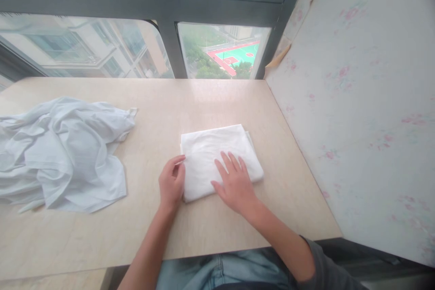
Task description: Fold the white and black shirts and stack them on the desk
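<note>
A folded white cloth (207,158) lies as a flat, neat rectangle in the middle of the light wooden surface, with its layers showing slightly at the right and left edges. At its left edge, my left hand (172,180) is closed, thumb and fingertips pinching the side of the cloth. My right hand (235,183) rests palm down on top, fingers spread over the lower right part. Off to the left is a crumpled heap of white fabric (74,154), loosely bunched and apart from both hands; it looks like garments, though the kind is unclear.
The light wooden tabletop (149,231) reaches back to a dark window frame (217,9). Along the right side stands a wall with floral paper (356,113), its paper peeling near the window. The table's front edge is close to my lap.
</note>
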The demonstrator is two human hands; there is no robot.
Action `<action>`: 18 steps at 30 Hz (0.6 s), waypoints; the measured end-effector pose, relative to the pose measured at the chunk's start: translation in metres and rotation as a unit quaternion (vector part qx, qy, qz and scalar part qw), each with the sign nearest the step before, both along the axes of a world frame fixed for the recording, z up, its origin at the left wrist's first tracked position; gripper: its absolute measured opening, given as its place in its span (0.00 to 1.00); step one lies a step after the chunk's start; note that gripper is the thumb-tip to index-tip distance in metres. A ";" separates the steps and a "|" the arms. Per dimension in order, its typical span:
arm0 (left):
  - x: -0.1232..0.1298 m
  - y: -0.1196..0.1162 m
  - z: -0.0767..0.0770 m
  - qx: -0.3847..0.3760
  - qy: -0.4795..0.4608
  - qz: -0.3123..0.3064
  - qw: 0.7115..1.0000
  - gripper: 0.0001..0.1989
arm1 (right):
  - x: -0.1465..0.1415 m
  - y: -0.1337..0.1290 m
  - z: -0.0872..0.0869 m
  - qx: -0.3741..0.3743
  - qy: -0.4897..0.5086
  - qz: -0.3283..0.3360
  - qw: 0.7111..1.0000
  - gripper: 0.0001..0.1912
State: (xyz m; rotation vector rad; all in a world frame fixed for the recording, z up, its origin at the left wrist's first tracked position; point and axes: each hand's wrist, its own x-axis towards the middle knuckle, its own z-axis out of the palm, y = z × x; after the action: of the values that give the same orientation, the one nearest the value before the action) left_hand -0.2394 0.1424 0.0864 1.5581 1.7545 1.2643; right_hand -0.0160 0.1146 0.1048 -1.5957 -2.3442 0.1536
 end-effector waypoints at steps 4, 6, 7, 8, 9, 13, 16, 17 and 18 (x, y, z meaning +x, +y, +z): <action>-0.017 -0.012 -0.004 -0.041 0.011 0.048 0.998 0.14 | -0.015 -0.028 -0.017 -0.003 0.015 0.013 1.000 0.34; -0.014 -0.013 -0.003 -0.037 0.035 0.021 0.998 0.13 | -0.013 -0.022 -0.025 0.003 0.011 0.004 1.000 0.34; -0.011 -0.013 -0.003 -0.034 0.048 0.004 0.998 0.12 | -0.009 -0.015 -0.029 0.006 0.008 -0.003 1.000 0.33; -0.007 -0.013 -0.002 -0.029 0.063 -0.012 0.998 0.11 | -0.003 -0.005 -0.032 0.010 0.004 -0.012 1.000 0.33; -0.004 -0.012 -0.002 -0.024 0.078 -0.027 0.996 0.10 | 0.004 0.007 -0.034 0.014 -0.001 -0.022 1.000 0.33; 0.002 -0.012 -0.004 -0.005 0.125 -0.064 0.990 0.10 | 0.044 0.075 -0.041 0.026 -0.031 -0.062 0.997 0.32; 0.001 -0.012 -0.006 0.003 0.142 -0.074 0.987 0.09 | 0.083 0.134 -0.043 0.034 -0.048 -0.086 0.995 0.31; 0.000 -0.012 -0.006 0.004 0.146 -0.075 0.986 0.09 | 0.096 0.152 -0.043 0.036 -0.051 -0.094 0.994 0.31; 0.000 -0.012 -0.007 0.006 0.148 -0.076 0.986 0.09 | 0.107 0.169 -0.043 0.039 -0.052 -0.102 0.993 0.31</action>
State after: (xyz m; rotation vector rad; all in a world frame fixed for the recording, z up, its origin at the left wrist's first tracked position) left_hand -0.2395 0.1306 0.0798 1.9280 1.7619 1.0113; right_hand 0.0911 0.2838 0.0617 -1.8316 -2.2132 -0.0662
